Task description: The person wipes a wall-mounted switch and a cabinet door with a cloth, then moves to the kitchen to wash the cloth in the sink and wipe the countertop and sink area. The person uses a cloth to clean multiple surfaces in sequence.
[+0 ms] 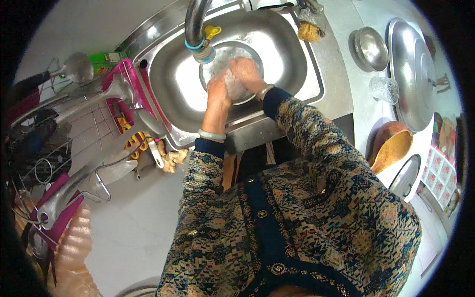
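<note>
A round metal bowl [256,52] sits in the stainless steel sink [291,55]. Both of my hands reach down into it. My left hand [218,89] is at the bowl's left side, its fingertips partly hidden. Curled inward, my right hand [246,72] is to the right and slightly farther in. Between them lies a whitish, blurred mass [235,83]; whether it is cloudy water or something solid is unclear. I cannot tell whether either hand grips anything. The faucet [196,24] hangs over the bowl's far left edge, a blue band and a yellow piece [212,32] at its mouth.
Left of the sink stands a wire rack [94,122] with metal ladles [120,89]. Ginger root [173,159] lies by the sink's near left corner. On the right are a small metal bowl [371,49], a glass [385,90], a large lid [412,74] and a wooden scoop [393,148].
</note>
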Motion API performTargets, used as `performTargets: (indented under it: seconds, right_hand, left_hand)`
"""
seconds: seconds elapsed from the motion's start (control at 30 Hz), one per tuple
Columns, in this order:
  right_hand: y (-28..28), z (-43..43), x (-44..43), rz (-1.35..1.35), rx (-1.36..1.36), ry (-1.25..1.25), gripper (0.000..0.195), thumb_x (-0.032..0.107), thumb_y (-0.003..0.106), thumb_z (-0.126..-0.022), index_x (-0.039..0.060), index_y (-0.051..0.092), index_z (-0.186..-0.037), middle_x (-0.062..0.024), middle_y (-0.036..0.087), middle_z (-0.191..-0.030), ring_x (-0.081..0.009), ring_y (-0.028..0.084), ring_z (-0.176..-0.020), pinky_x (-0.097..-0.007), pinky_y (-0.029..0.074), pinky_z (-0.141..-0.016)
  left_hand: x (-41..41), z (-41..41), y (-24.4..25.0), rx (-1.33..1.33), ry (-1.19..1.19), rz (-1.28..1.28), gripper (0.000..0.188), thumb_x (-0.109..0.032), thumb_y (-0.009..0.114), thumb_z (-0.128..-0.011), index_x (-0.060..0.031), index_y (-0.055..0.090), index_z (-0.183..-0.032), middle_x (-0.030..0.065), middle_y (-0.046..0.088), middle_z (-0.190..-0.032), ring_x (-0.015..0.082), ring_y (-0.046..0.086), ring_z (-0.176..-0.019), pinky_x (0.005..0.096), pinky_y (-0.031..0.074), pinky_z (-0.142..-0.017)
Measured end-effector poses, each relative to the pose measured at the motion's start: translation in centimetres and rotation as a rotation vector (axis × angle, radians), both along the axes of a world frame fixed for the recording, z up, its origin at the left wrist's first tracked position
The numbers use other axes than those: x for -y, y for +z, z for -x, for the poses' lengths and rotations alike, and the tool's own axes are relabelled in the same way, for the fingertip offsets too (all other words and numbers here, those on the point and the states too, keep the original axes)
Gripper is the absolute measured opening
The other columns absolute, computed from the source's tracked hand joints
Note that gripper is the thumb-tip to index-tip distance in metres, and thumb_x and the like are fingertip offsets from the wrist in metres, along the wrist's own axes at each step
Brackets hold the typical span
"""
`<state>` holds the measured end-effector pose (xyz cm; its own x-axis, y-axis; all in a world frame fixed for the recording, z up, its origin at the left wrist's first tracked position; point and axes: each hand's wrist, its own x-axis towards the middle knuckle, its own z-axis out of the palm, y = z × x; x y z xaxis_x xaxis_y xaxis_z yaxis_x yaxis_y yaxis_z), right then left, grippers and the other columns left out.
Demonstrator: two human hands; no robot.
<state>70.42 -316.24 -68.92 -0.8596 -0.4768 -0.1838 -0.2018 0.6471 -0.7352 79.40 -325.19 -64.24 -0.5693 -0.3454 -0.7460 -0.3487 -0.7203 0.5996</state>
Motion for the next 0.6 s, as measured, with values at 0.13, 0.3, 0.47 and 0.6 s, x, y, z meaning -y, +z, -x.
performTargets:
  seconds: [0.13, 0.3, 0.47, 0.6]
  right_hand:
    - [-1.4, 1.0, -1.0, -0.049, 0.116, -0.167, 0.043, 0.037, 0.062, -0.087, -0.0049, 0.067, -0.098, -0.029, 0.066, -0.106, -0.045, 0.064, -0.1, -0.0485, 0.05, -0.09]
    - [0.9, -0.6, -1.8, -0.148, 0.282, 0.094, 0.045, 0.026, 0.07, -0.078, -0.0098, 0.064, -0.105, -0.0303, 0.063, -0.115, -0.0415, 0.06, -0.113, -0.0462, 0.047, -0.098]
    - [6.8, -4.5, -1.0, 0.541, 0.618, -0.063, 0.038, 0.02, 0.066, -0.075, 0.0012, 0.067, -0.108, -0.025, 0.069, -0.104, -0.0383, 0.066, -0.101, -0.04, 0.051, -0.088]
    - [10.5, -9.0, -0.1, 0.463, 0.221, 0.031, 0.031, 0.022, 0.066, -0.082, 0.0034, 0.065, -0.106, -0.0167, 0.068, -0.091, -0.0283, 0.067, -0.081, -0.0388, 0.053, -0.073]
  left_hand:
    - [1.3, -1.8, 2.3, -0.094, 0.04, 0.06, 0.045, -0.004, 0.061, -0.092, 0.0022, 0.046, -0.135, 0.0124, 0.062, -0.115, 0.0204, 0.064, -0.095, 0.0322, 0.055, -0.071]
    - [0.9, -2.7, 1.3, 0.052, -0.148, 0.211, 0.06, -0.022, 0.056, -0.098, -0.0158, 0.031, -0.151, 0.0131, 0.052, -0.134, 0.0319, 0.058, -0.116, 0.0525, 0.052, -0.085]
    - [1.9, -2.4, -4.1, -0.152, 0.039, -0.321, 0.051, -0.044, 0.05, -0.099, -0.0066, 0.053, -0.133, 0.0162, 0.06, -0.124, 0.0314, 0.059, -0.113, 0.0468, 0.052, -0.091]
    - [2.9, -3.9, -5.7, -0.476, -0.063, -0.663, 0.04, -0.039, 0.054, -0.098, -0.0064, 0.059, -0.12, 0.0159, 0.064, -0.113, 0.0313, 0.064, -0.102, 0.0437, 0.053, -0.085]
